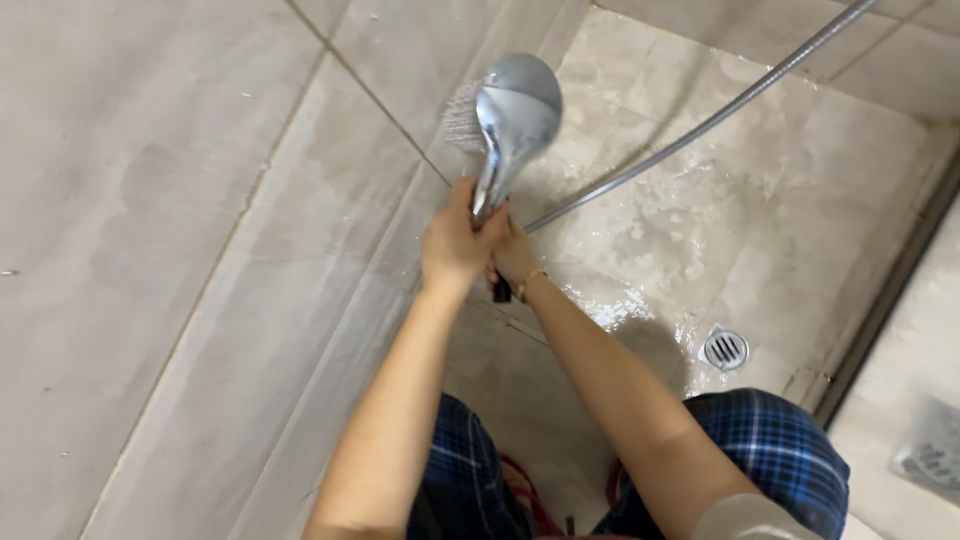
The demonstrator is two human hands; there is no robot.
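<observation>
Above the wet shower floor [700, 200], both hands — left hand [455, 245], right hand [512, 258] — grip closed, clutching the chrome shower head [515, 115], spraying the tiled wall [150, 250].

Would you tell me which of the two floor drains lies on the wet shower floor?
The small round drain, beside the person's knee on the glistening wet floor. The other, a square grate, sits beyond the dark threshold strip at the frame's right edge.
</observation>
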